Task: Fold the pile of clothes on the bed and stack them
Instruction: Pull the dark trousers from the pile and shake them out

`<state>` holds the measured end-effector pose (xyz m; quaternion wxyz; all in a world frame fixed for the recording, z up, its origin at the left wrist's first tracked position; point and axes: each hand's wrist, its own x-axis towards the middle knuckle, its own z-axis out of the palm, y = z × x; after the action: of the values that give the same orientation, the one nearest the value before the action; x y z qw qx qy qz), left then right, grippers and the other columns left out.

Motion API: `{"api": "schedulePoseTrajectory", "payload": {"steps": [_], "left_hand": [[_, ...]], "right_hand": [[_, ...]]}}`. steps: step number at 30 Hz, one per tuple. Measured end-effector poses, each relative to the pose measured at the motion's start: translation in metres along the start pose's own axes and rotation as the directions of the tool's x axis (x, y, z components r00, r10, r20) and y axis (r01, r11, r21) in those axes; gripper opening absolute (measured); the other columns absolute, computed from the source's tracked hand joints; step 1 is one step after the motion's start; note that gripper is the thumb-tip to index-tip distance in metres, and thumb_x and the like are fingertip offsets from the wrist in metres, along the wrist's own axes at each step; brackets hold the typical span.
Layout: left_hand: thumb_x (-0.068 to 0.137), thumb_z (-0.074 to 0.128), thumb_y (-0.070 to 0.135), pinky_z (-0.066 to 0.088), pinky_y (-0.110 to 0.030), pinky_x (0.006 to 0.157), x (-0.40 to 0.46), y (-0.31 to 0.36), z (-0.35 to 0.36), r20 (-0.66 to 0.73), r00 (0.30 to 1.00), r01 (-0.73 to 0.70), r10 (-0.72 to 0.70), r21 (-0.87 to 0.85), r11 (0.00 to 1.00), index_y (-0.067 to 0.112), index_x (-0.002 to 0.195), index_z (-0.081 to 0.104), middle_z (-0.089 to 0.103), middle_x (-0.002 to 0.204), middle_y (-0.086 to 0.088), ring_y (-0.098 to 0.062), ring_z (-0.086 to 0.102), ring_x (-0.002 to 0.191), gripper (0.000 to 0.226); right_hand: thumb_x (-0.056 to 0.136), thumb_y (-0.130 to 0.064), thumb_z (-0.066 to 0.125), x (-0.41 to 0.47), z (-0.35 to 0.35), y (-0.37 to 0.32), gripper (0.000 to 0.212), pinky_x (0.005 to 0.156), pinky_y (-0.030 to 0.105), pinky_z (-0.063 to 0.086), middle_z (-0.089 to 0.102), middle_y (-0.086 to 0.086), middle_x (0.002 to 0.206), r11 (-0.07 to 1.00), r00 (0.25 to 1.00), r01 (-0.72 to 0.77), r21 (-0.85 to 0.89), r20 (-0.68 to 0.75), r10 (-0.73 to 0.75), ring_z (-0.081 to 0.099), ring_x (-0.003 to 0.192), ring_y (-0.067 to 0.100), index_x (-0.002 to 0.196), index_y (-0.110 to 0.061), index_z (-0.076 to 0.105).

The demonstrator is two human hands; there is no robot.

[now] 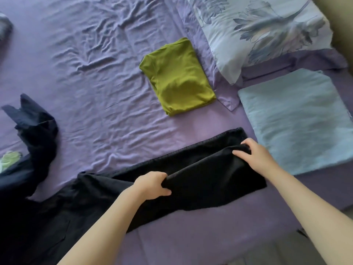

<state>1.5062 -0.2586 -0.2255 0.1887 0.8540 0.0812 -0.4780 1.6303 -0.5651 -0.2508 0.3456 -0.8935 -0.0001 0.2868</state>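
- On the bed point(95, 54), over a wrinkled purple sheet, black trousers point(200, 175) lie stretched along the near edge.
- The left hand point(152, 183) grips a raised fold of the trousers, fingers curled round the cloth.
- The right hand point(252, 153) pinches the same fold near the leg end.
- A folded green shirt point(177, 77) lies beyond, apart from the trousers.
- A dark blue garment point(36, 129) lies crumpled at left.
- A floral pillow point(257, 31) and a folded pale blue cloth point(298, 119) lie at right.

Wrinkled purple bed sheet point(91, 54), floral pillow point(257, 31), beige wall point(342, 16), soft daylight
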Motion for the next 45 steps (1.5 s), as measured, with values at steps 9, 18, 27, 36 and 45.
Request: {"api": "schedulePoseTrajectory", "payload": {"steps": [9, 18, 27, 36, 45], "left_hand": [[0.089, 0.062, 0.027, 0.029, -0.038, 0.107, 0.040, 0.025, -0.014, -0.531, 0.847, 0.129, 0.011, 0.227, 0.965, 0.023, 0.140, 0.036, 0.034, 0.146, -0.005, -0.027, 0.030, 0.135, 0.058], [0.075, 0.080, 0.017, 0.051, -0.044, 0.077, 0.010, 0.032, 0.081, -0.726, 0.682, 0.080, -0.082, -0.037, 0.996, 0.012, 0.101, 0.072, 0.066, 0.107, -0.011, -0.036, 0.062, 0.098, 0.028], [0.087, 0.060, 0.044, 0.049, -0.045, 0.085, -0.021, -0.007, 0.095, -0.781, 0.592, 0.081, -0.200, -0.189, 0.979, 0.007, 0.106, 0.066, 0.060, 0.111, -0.013, -0.034, 0.057, 0.104, 0.042], [0.049, 0.091, 0.031, 0.046, -0.039, 0.070, -0.057, -0.070, 0.146, -0.650, 0.741, 0.103, -0.171, -0.141, 0.985, 0.018, 0.092, 0.067, 0.058, 0.094, -0.003, -0.029, 0.058, 0.087, 0.051], [0.082, 0.064, 0.004, 0.047, -0.030, 0.070, -0.070, -0.098, 0.136, -0.644, 0.758, -0.065, -0.098, -0.225, 0.972, 0.012, 0.098, 0.071, 0.068, 0.092, -0.001, -0.023, 0.060, 0.087, 0.019]], "right_hand": [[0.087, -0.022, 0.068, 0.033, 0.001, -0.002, 0.077, 0.104, 0.037, 0.034, 0.041, 0.016, 0.145, 0.992, 0.991, -0.108, -0.064, -0.087, 0.102, 0.041, 0.132, 0.031, 0.148, -0.009, 0.022], [0.090, -0.013, 0.062, 0.037, -0.002, -0.006, 0.079, 0.106, 0.039, 0.033, 0.038, 0.013, 0.146, 0.969, 0.993, 0.044, -0.245, -0.096, -0.069, 0.039, 0.131, 0.030, 0.152, -0.017, 0.013], [0.073, -0.010, 0.079, -0.044, 0.063, -0.016, 0.046, 0.102, 0.056, 0.040, 0.050, 0.023, 0.136, 0.709, 0.886, 0.310, -0.633, -0.077, -0.457, 0.045, 0.129, 0.041, 0.118, -0.009, 0.066], [0.083, -0.028, 0.073, -0.080, 0.127, -0.033, 0.055, 0.111, 0.044, 0.028, 0.045, 0.011, 0.144, 0.669, 0.816, 0.578, -0.467, 0.313, -0.486, 0.037, 0.137, 0.029, 0.134, -0.020, 0.055], [0.095, -0.035, 0.054, -0.076, 0.152, -0.058, 0.055, 0.111, 0.038, 0.026, 0.028, 0.006, 0.155, 0.613, 0.824, 0.566, -0.552, 0.400, -0.401, 0.024, 0.142, 0.022, 0.146, -0.030, 0.035]]}}
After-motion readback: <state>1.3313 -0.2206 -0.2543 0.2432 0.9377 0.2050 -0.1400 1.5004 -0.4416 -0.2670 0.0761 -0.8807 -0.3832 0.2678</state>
